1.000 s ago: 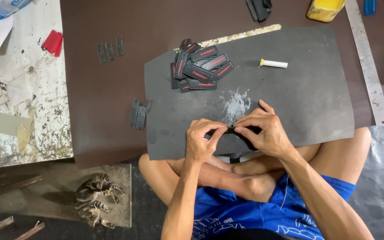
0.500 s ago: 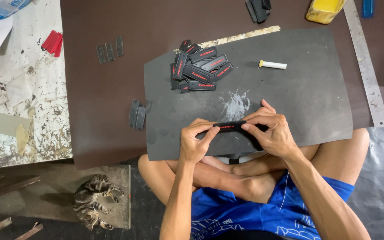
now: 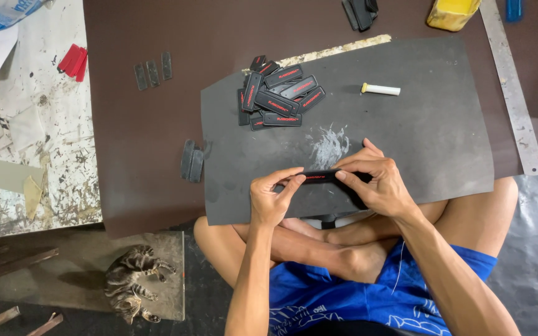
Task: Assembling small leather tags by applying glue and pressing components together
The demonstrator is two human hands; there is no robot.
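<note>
Lower centre of frame: left hand (image 3: 271, 198) and right hand (image 3: 373, 180) both pinched on one long black rubber strip with red lettering (image 3: 322, 177), one hand at each end, strip held level just over the near edge of the dark grey foam mat (image 3: 431, 124). Left thumb and forefinger grip its left end; right fingers cover its right end. Hands apart from each other, joined only by the strip.

Mat lies on the dark brown desk (image 3: 144, 143), filling centre and right of frame. Upper centre of mat: loose pile of black rubber strips with red lettering (image 3: 278, 93), overlapping, not in any container. Right of pile: small white stick with a yellow tip (image 3: 381, 89), lying flat. White scuffed patch (image 3: 329, 144) on mat just above the hands.

Left of mat, on desk: two dark grey blank pieces (image 3: 192, 161) stacked side by side; three small grey strips (image 3: 153, 70) further up; red pieces (image 3: 73, 61) at upper left on the paint-stained white board (image 3: 45, 155). Top edge: yellow container (image 3: 453, 12), cut off by the frame, contents cannot tell; black object (image 3: 359, 11) beside it. Steel ruler (image 3: 510, 87) runs down right side.

Lower left: tabby cat (image 3: 133, 281) lying on a floor slab. Person sits cross-legged, blue shorts (image 3: 344, 292).
</note>
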